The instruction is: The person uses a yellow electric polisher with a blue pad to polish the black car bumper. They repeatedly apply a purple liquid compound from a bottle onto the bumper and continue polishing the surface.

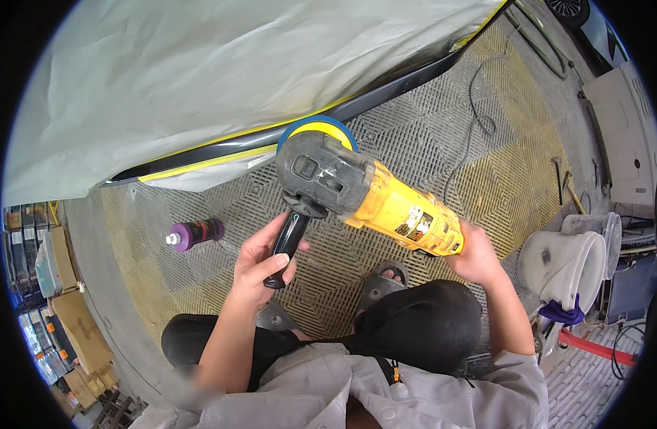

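Note:
Both my hands hold a yellow and black polisher (389, 204). My left hand (265, 261) is closed round its black side handle (289, 247). Round the rear end of the yellow body wraps my right hand (476, 255), its fingers partly hidden. The polisher's blue and yellow round pad (322, 126) is up against a dark, glossy car sill (232, 148), though I cannot tell whether they touch. Pale masking sheet (199, 71) covers the panel above the sill, edged with yellow tape (217, 161). A purple bottle (196, 234) with a white cap lies on the floor left of my left hand.
Grated floor mats (421, 157) spread beneath me, with a dark cable (473, 107) trailing over them. White buckets (563, 261) and a purple cloth (563, 312) are at the right, near a red bar (599, 347). Cardboard boxes (81, 332) stand at the left.

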`<state>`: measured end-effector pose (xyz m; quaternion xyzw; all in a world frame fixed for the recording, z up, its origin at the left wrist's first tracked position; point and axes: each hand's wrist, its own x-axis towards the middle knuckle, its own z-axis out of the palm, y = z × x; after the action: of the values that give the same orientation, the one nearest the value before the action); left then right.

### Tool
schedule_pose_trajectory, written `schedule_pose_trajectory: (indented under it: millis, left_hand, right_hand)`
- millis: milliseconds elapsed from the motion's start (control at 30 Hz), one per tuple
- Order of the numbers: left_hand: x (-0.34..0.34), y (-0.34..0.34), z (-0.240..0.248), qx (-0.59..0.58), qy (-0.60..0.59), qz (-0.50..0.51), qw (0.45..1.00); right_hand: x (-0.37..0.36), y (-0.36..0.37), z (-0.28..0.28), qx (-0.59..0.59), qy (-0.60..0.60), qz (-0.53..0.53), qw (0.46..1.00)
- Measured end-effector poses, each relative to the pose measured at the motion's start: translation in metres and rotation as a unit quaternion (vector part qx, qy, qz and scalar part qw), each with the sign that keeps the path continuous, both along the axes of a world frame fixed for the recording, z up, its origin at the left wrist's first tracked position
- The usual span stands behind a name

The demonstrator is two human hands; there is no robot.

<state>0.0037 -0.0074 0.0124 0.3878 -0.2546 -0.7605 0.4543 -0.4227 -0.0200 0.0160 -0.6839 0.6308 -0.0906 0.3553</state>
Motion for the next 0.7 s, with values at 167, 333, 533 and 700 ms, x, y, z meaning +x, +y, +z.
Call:
schedule_pose_trajectory:
  millis: [167, 333, 533, 700]
  left_hand:
    - [-0.020, -0.011, -0.008, -0.007, 0.051, -0.019, 0.998]
    - [-0.072, -0.042, -0.006, -0.020, 0.044, -0.067, 0.997]
    - [-0.117, -0.074, 0.008, -0.025, 0.037, -0.088, 0.995]
    - [-0.093, -0.064, 0.015, -0.024, -0.018, -0.078, 0.996]
  right_hand:
    - [-0.018, -0.005, 0.017, -0.010, -0.007, -0.033, 0.999]
    - [-0.062, -0.016, 0.022, -0.007, -0.079, -0.067, 0.995]
    - [-0.097, -0.029, 0.022, -0.012, -0.080, -0.065, 0.995]
    - [-0.083, -0.024, 0.008, -0.010, -0.066, -0.053, 0.996]
